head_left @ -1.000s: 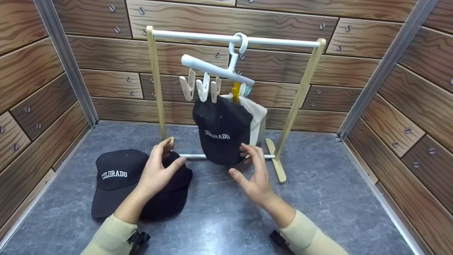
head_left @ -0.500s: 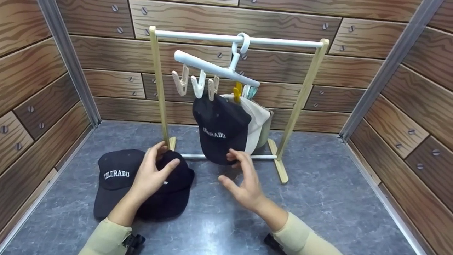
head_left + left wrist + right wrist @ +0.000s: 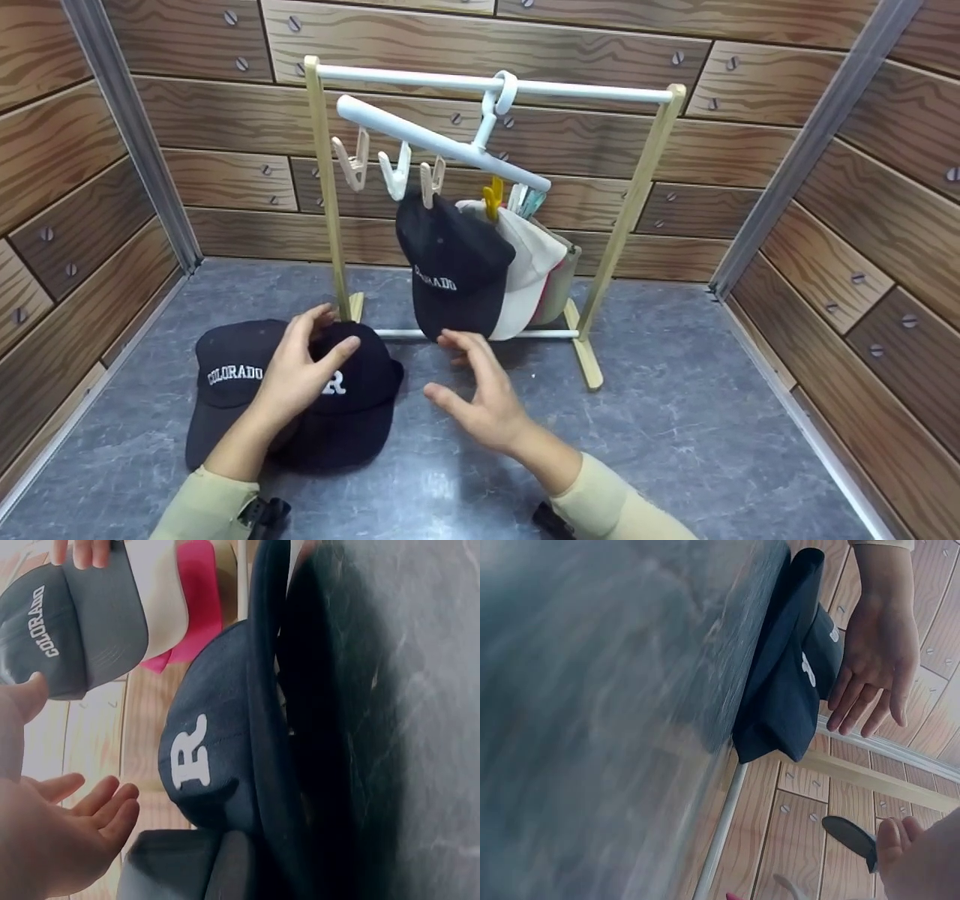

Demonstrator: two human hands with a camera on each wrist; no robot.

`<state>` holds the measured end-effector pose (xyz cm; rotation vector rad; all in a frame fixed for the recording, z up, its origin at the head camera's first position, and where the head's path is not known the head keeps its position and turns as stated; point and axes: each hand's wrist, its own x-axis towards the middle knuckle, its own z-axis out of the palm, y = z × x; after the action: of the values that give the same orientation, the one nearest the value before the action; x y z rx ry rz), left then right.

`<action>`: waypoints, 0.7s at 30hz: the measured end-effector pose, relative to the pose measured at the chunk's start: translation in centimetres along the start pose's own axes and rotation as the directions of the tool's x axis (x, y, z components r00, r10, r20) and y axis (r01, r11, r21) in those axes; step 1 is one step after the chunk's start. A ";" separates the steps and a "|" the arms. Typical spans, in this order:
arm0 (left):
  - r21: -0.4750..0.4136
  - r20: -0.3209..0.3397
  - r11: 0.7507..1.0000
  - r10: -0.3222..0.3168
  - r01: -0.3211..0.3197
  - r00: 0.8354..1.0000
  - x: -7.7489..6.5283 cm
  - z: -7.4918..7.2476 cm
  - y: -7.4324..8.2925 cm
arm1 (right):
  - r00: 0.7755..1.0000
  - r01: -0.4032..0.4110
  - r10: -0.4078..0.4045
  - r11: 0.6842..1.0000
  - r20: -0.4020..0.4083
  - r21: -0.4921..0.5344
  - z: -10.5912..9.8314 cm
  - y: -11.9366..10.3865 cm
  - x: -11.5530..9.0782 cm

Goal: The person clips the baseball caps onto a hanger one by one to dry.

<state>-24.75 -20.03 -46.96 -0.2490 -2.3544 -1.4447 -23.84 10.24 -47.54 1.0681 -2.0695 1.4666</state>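
My left hand (image 3: 294,373) is over two dark caps on the table, a COLORADO cap (image 3: 231,373) and a cap with a white R (image 3: 360,367). Its fingers are relaxed and hold nothing; the left wrist view shows a gap to the R cap (image 3: 214,735). My right hand (image 3: 480,397), fingers relaxed and empty, is just in front of the brim of a hanging black COLORADO cap (image 3: 457,262). Whether it touches that brim cannot be told. Behind hang a white cap (image 3: 529,255) and an olive one (image 3: 562,285), on a white clip hanger (image 3: 442,142).
The hanger tilts from a wood-and-white rack (image 3: 585,88). A beige clothespin (image 3: 351,161) and a white clothespin (image 3: 395,171) dangle at its left. A yellow clothespin (image 3: 493,199) sits by the white cap. Wood-patterned walls surround the grey table (image 3: 660,435).
The hanger has turned, its left end swinging left and upward, exposing more of the white and olive caps. Both hands have drifted left, uncovering the R on the lower cap.
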 end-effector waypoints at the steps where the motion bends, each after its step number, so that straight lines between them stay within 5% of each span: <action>1: 0.002 0.009 1.000 -0.007 0.007 1.000 0.0 -0.1 0.0 | 1.000 -0.019 0.019 1.000 0.014 0.001 0.2 -0.1 0.1; 10: 0.038 0.073 0.998 -0.057 0.055 0.996 0.1 -0.7 0.1 | 0.971 -0.192 0.190 0.981 0.148 -0.001 1.8 -0.1 1.1; 21: 0.080 0.119 0.994 -0.086 0.077 0.989 0.5 -0.5 0.4 | 0.928 -0.310 0.317 0.948 0.196 -0.071 3.3 0.7 2.1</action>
<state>-25.00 -20.36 -46.20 -0.2294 -2.5391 -1.4114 -25.33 6.60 -47.77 0.9391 -2.5005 1.5054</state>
